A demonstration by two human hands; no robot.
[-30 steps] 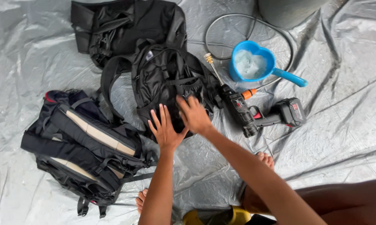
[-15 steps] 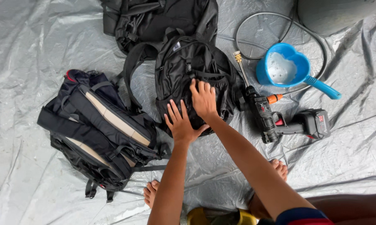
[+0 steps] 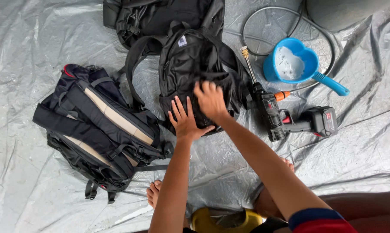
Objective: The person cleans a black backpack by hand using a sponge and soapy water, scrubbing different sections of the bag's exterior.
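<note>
Hands [image 3: 199, 113] flat on black backpack [image 3: 197, 64]

There are three backpacks: one black backpack [image 3: 195, 64] in the middle, one big dark backpack [image 3: 100, 129] beside it, and one black bag [image 3: 152, 17] at the top. There is one blue scoop [image 3: 296, 64], one spray gun [image 3: 290, 118], and one hose [image 3: 285, 26].

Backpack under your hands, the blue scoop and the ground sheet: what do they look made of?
Backpack: black woven fabric, likely nylon, matte, with webbing straps; both the left hand and right hand press flat on it.
Blue scoop: smooth moulded plastic, slightly glossy, holding foamy water.
Ground sheet: thin grey plastic film or tarp, judging by its sheen and sharp creases.
</note>
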